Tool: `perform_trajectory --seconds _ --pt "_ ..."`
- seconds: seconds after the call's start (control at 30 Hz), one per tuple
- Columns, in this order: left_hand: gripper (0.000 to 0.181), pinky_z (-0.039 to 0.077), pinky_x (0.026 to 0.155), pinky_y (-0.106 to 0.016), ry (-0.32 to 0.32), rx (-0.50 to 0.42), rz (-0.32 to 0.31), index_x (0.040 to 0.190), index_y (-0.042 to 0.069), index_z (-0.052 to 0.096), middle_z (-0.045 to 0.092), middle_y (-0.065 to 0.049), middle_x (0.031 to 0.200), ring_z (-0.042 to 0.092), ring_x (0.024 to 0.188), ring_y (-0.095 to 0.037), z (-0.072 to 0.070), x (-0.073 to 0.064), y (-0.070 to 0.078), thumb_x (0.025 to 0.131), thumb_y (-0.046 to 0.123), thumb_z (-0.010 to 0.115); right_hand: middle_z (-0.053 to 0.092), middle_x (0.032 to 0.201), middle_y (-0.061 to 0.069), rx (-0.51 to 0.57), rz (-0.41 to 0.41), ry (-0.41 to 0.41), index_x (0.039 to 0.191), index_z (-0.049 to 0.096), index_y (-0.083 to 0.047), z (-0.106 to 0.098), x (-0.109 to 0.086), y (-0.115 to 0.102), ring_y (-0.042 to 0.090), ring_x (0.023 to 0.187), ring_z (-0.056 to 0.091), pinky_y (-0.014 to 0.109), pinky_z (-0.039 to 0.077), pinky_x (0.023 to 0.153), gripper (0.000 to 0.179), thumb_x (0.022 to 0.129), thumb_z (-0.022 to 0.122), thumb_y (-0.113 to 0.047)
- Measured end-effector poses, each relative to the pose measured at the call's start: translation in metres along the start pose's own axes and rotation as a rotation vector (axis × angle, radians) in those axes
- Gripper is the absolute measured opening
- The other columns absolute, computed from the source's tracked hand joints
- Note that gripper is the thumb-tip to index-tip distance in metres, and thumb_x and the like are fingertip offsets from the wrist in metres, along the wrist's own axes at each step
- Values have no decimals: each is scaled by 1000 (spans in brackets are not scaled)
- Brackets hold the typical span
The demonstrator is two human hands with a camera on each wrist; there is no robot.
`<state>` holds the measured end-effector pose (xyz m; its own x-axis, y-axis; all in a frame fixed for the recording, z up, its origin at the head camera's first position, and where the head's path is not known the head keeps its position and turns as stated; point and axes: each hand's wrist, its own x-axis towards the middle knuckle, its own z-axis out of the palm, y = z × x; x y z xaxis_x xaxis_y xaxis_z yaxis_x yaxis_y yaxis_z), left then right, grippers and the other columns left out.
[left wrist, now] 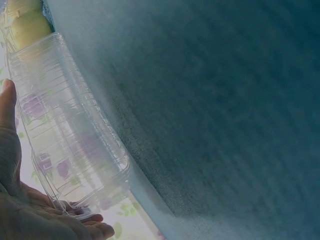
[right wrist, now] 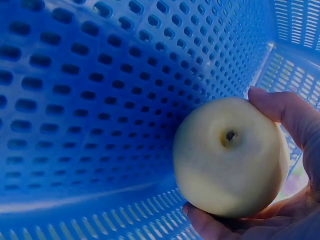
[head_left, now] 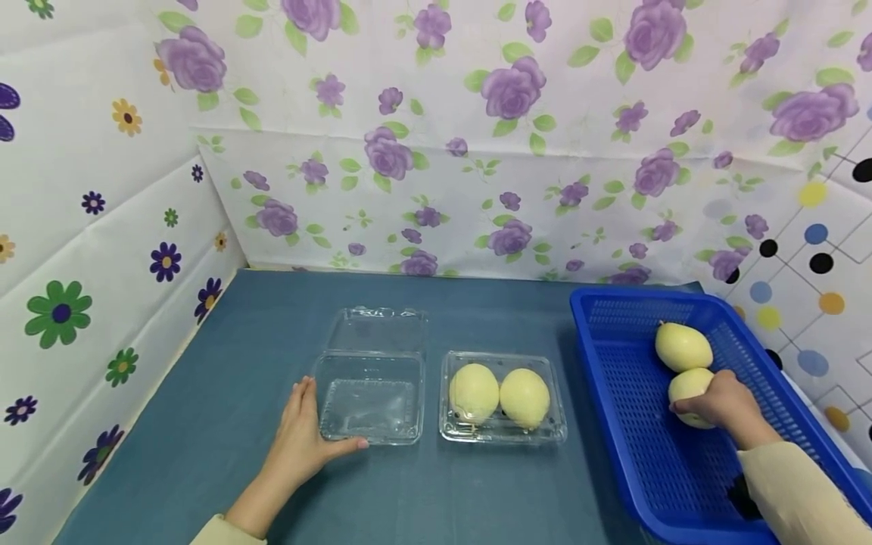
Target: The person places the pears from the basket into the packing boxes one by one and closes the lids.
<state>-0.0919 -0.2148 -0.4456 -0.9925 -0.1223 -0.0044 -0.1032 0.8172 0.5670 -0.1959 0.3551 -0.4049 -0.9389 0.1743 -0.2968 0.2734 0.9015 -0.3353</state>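
In the blue basket my right hand [head_left: 725,405] grips a pale yellow pear [right wrist: 225,160], thumb on one side and fingers on the other. A second pear [head_left: 683,347] lies just behind it. My left hand [head_left: 300,439] is spread at the near left corner of an empty clear plastic clamshell box [head_left: 371,409], its fingers along the left side and its thumb by the front edge. The box's lid [head_left: 378,331] is folded back, away from me. To its right, a clamshell box [head_left: 502,435] with its lid down holds two pears [head_left: 474,393].
The blue perforated basket [head_left: 613,454] stands at the right of the dark blue-green table [head_left: 272,310], its rim raised above the table top. A dark object [head_left: 741,496] shows beside the right sleeve. Flower-patterned sheeting [head_left: 436,204] rises behind the table and at the left.
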Motion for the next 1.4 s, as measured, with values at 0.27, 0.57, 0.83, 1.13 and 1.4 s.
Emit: perform_trajectory --seconds 0.27,0.57,0.83,1.13,1.4 --pt "131 25 106 -67 29 -15 22 144 -17 17 16 -35 150 13 139 -51 0 -3 0 57 51 87 46 93 44 -16 -83 39 114 23 33 0 -2 -7 49 81 52 54 45 69 98 69 80 -34" --pt "132 24 106 -66 18 -27 21 145 -15 15 14 -35 151 10 139 -52 4 -3 -3 57 53 86 47 91 44 -9 -138 90 112 26 32 1 -12 -16 50 78 53 53 45 63 94 68 80 -32" --pt "132 24 107 -66 9 -30 12 145 -14 15 13 -34 152 9 140 -51 3 -3 -3 57 54 86 47 89 42 -18 -200 165 110 30 30 -2 -22 -30 46 73 53 49 45 57 89 67 81 -29" --pt "132 23 107 -66 21 -34 23 145 -15 15 13 -34 151 9 140 -51 1 -3 -3 57 53 86 50 85 38 22 -259 213 107 36 26 1 -30 -45 41 69 54 45 44 53 82 66 83 -26" --pt "133 23 108 -65 14 -39 17 145 -14 14 13 -33 152 8 141 -50 2 -2 -4 57 54 86 53 88 37 32 -311 223 111 35 27 -1 -36 -56 39 70 55 45 45 54 84 66 84 -25"
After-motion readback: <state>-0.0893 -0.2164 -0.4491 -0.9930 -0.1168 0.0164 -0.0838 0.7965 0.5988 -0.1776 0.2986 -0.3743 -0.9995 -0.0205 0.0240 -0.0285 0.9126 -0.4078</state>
